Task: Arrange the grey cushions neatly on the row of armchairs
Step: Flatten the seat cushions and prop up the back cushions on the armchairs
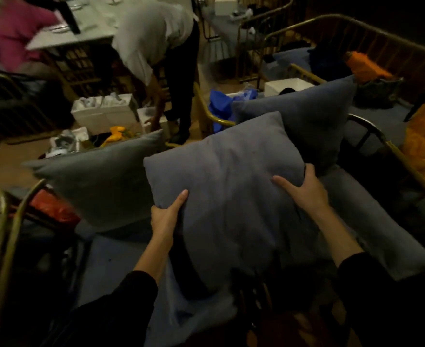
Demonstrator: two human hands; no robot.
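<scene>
On the armchair seat [121, 259] nearest the camera, the person is holding the middle cushion [229, 186] upright between both hands. The left hand [165, 216] is closing on the cushion's lower left edge, thumb lying on the front and fingers hidden behind; the right hand [304, 194] is pressing on the right edge, thumb spread across the front, fingers wrapping around the side. A left cushion [98, 179] is leaning at the seat's back edge, touching the held one, and a right cushion [304, 113] is standing behind it toward the next chair. The fabric is denting under the thumbs, so the cushion is probably soft, light and floppy; taking it by two opposite edges, as here, should keep it square while it is being set against the brass rail [219, 118].
</scene>
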